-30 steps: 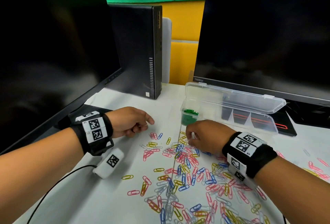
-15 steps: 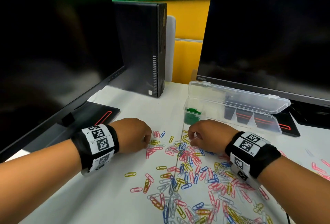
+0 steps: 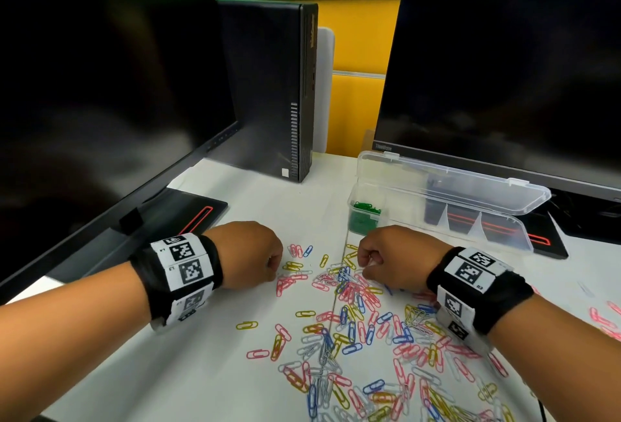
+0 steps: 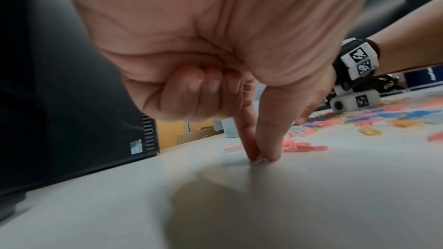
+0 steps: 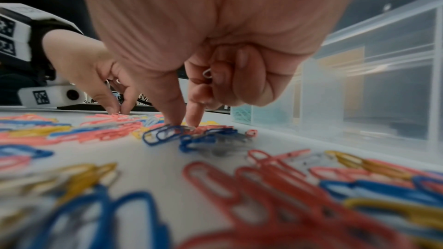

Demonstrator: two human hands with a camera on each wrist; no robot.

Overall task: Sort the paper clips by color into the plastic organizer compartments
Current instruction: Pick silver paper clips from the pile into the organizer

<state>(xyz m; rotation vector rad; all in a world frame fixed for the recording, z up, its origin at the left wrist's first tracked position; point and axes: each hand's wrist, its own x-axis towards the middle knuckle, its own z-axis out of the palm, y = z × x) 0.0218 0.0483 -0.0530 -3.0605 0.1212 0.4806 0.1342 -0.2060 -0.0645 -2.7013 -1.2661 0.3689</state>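
Pink, blue, yellow and white paper clips [image 3: 349, 331] lie scattered over the white desk. The clear plastic organizer [image 3: 497, 230] stands open behind them, with green clips [image 3: 364, 211] in its leftmost compartment. My left hand [image 3: 274, 270] is at the pile's left edge. In the left wrist view its thumb and index finger [image 4: 260, 158] pinch a small white clip against the desk. My right hand [image 3: 364, 267] is at the pile's far edge. Its thumb and index tip [image 5: 183, 125] touch clips in the pile, and its curled fingers hold a white clip [image 5: 207, 74].
Two dark monitors [image 3: 504, 61] flank the desk, their bases [image 3: 195, 209] reaching onto it. A black desktop PC [image 3: 275, 92] stands at the back. The organizer's open lid [image 3: 453, 183] leans back toward the right monitor. More clips [image 3: 605, 317] lie at the far right.
My left hand has moved right, from near the left monitor's base to the pile's left edge, and lowered its fingertips onto the desk. My right hand stayed at the pile's far edge.
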